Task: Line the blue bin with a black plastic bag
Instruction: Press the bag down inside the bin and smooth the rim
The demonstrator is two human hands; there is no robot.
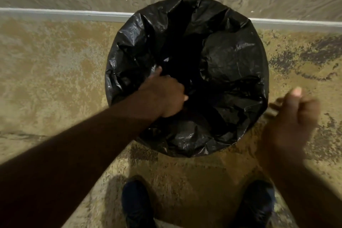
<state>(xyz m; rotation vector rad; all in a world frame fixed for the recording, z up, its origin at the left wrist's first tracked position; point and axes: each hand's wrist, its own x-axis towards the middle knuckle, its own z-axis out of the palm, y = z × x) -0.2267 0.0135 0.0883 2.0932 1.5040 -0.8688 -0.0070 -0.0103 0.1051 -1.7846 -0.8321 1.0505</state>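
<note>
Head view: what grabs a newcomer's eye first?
The black plastic bag fills the centre, draped over the round bin's rim and hiding the bin. The left hand reaches into it and grips the plastic near the left rim. The right hand is blurred, off the bag's right edge.

We stand over the bin, whose mouth is covered all round by the bag (222, 57), with our two shoes (137, 201) on the floor (55, 57) at six o'clock of it. Our left hand (166, 96) reaches in over the rim at eight o'clock, among the bag's folds, while our right hand (292, 116) hangs outside the bin near four o'clock. The wall's base strip (55, 14) runs behind the bin at twelve o'clock.
</note>
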